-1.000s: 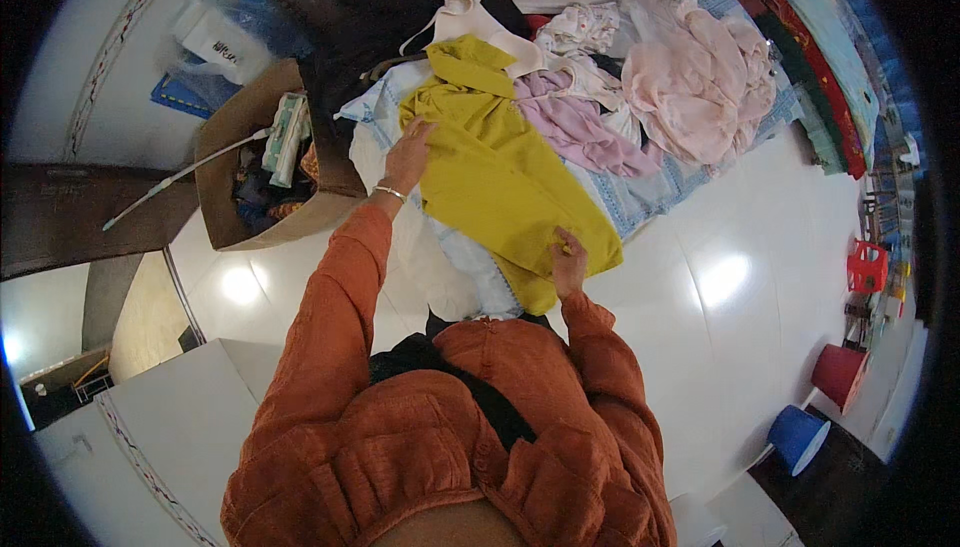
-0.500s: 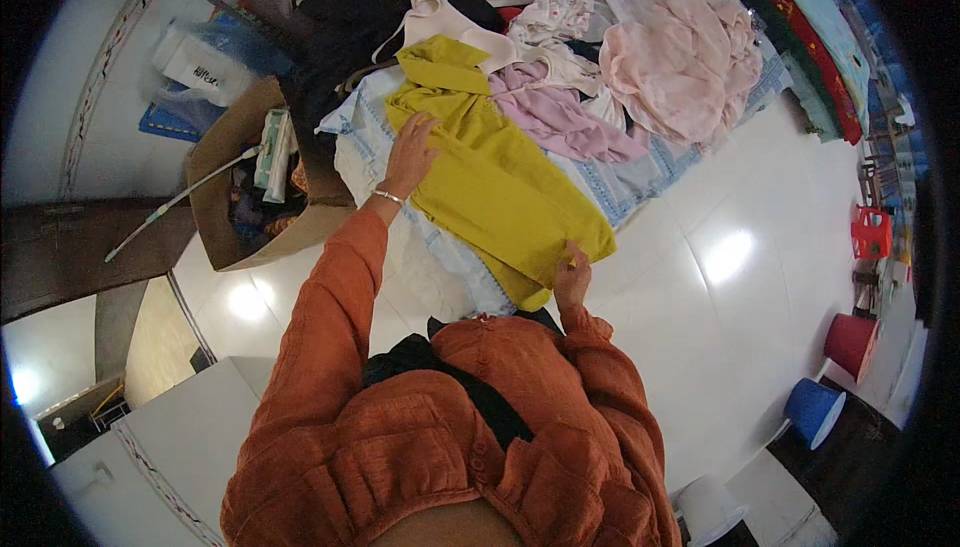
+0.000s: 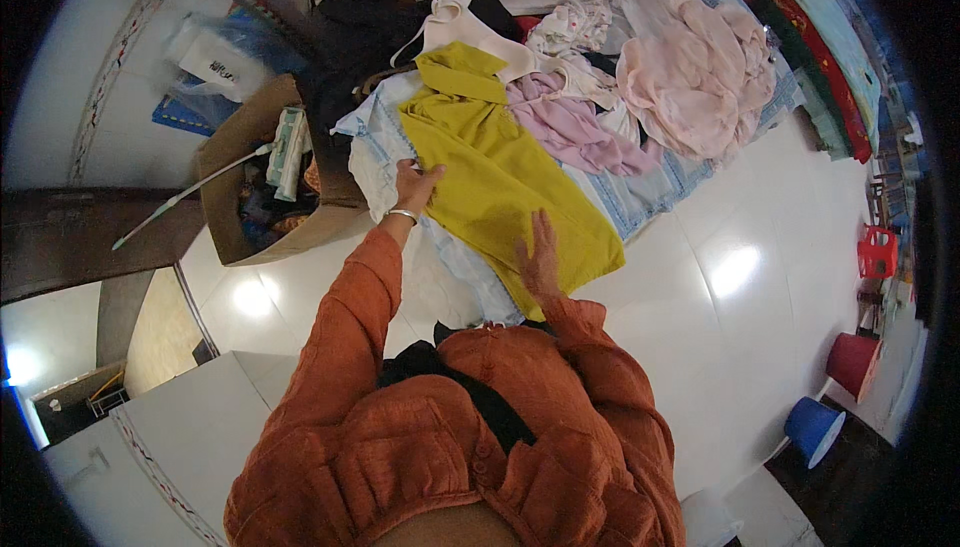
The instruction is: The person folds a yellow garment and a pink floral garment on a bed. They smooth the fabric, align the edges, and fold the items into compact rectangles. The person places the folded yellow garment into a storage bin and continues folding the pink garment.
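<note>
Shifting leftward from the garment's near right corner, the right hand (image 3: 540,261) is now lying palm down on the mustard-yellow garment (image 3: 510,172), its earlier fingertip hold giving way to straightened fingers; the left hand (image 3: 413,188) is moving a little nearer along the garment's left edge.

The garment is spreading lengthwise from far left to near right, directly before the person, and is resting over a blue-and-white cloth (image 3: 682,185); the right hand is gripping nothing, its fingers extending over the fabric; the left hand is curving at the edge, thumb reaching over the top, though whether it is pinching the fabric one cannot tell.

A mauve garment (image 3: 565,129) is lying just beside it on the right, with a pale pink cloth (image 3: 690,82) bunching farther right; a cream garment (image 3: 468,29) is lying at its far end; an open cardboard box (image 3: 228,182) is standing to the left.

The hands appear to be flattening and straightening the fabric; the handling seems to be calling for light, even pressure from the right palm, with the left hand steadying the edge.
</note>
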A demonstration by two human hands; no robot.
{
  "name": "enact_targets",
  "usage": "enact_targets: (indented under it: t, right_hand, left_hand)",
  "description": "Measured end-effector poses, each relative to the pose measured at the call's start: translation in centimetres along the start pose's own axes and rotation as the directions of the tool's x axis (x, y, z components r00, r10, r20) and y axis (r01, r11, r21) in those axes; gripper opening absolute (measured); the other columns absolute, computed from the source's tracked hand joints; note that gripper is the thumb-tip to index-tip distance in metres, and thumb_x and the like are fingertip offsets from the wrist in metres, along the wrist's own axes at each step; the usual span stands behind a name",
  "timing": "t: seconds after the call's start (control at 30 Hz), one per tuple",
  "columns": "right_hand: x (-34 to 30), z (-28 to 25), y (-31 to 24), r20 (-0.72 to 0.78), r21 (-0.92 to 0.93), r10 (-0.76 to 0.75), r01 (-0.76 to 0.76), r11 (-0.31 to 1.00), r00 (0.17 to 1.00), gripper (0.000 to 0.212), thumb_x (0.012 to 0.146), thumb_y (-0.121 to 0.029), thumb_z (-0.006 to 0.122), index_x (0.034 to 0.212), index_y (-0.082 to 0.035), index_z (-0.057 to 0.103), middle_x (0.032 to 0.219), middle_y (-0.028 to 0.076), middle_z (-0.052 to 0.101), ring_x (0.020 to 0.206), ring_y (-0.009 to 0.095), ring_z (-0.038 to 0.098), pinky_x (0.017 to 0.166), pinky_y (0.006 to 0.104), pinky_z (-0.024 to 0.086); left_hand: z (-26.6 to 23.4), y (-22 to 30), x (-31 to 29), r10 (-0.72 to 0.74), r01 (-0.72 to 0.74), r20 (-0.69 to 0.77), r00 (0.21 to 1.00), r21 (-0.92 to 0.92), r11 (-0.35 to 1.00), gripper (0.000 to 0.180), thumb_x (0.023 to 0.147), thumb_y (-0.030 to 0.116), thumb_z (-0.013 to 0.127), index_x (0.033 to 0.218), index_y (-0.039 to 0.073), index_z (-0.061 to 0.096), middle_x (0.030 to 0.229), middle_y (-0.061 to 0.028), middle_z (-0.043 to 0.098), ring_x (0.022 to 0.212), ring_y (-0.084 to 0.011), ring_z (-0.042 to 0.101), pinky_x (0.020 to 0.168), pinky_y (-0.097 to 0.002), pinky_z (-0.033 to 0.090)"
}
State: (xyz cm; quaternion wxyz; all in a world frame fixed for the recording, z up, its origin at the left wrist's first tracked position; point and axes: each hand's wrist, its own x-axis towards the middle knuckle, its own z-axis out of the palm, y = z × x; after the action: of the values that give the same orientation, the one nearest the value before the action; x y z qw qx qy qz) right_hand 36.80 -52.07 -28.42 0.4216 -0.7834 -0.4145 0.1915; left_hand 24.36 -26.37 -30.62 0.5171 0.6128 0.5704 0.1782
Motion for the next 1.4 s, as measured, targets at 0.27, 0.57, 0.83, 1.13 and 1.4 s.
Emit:
enact_targets:
  t: [0.27,0.57,0.83,1.13,1.4]
  right_hand:
    - [5.4,7.6,-5.4,0.256,-0.03,-0.055,0.065,0.997,0.965,0.088,0.069,-0.026,0.068,0.133,0.006,0.017,0.139,0.027,0.016,0.129,0.039,0.018,0.105,0.0425,0.02]
    - [7.4,11.1,-6.9,0.075,0.022,0.204,-0.206,0.978,0.976,0.084,0.071,-0.018,0.065,0.135,0.004,0.015,0.136,0.025,0.025,0.126,0.038,0.024,0.101,0.0437,0.024]
    - [8.8,7.5,-6.5,0.114,0.411,0.186,-0.217,0.886,0.976,0.041,0.081,-0.003,0.047,0.121,0.001,0.041,0.109,0.023,0.053,0.101,0.032,0.052,0.085,0.0344,0.04]
    - [7.5,0.9,-8.4,0.234,0.652,0.045,-0.191,0.734,0.971,0.032,0.084,-0.011,0.048,0.114,0.0,0.048,0.107,0.013,0.055,0.1,0.025,0.049,0.087,0.0329,0.038]
    - [4.2,-4.9,-7.0,0.428,0.626,0.126,-0.394,0.674,0.895,0.034,0.085,-0.012,0.052,0.116,0.002,0.046,0.108,0.007,0.056,0.097,0.019,0.053,0.085,0.031,0.041]
  left_hand:
    - [-0.8,4.3,-1.8,-0.172,0.19,0.23,0.958,-0.057,0.98,0.042,0.073,0.017,0.071,0.099,0.001,0.043,0.081,-0.0074,0.054,0.065,-0.0147,0.055,0.051,-0.0288,0.047]
    - [0.8,8.0,-2.3,-0.128,0.235,0.332,0.934,-0.305,0.923,0.033,0.075,0.009,0.065,0.1,0.004,0.044,0.072,-0.0046,0.054,0.053,-0.0121,0.053,0.049,-0.0281,0.05]
    - [0.8,2.9,0.4,-0.086,0.321,0.39,0.917,-0.591,0.74,0.03,0.09,0.022,0.045,0.114,0.003,0.047,0.097,-0.0072,0.06,0.083,-0.0173,0.06,0.073,-0.0305,0.049]
    - [3.6,3.8,-2.3,0.542,-0.774,0.567,0.62,0.33,0.541,0.042,0.084,0.02,0.051,0.124,0.008,0.043,0.126,-0.0106,0.045,0.116,-0.0267,0.042,0.096,-0.0377,0.034]
    - [8.1,3.7,-4.2,0.411,0.742,0.838,0.358,-0.523,0.419,0.052,0.089,0.038,0.041,0.131,0.008,0.035,0.132,-0.0103,0.039,0.122,-0.0263,0.037,0.101,-0.0398,0.03]
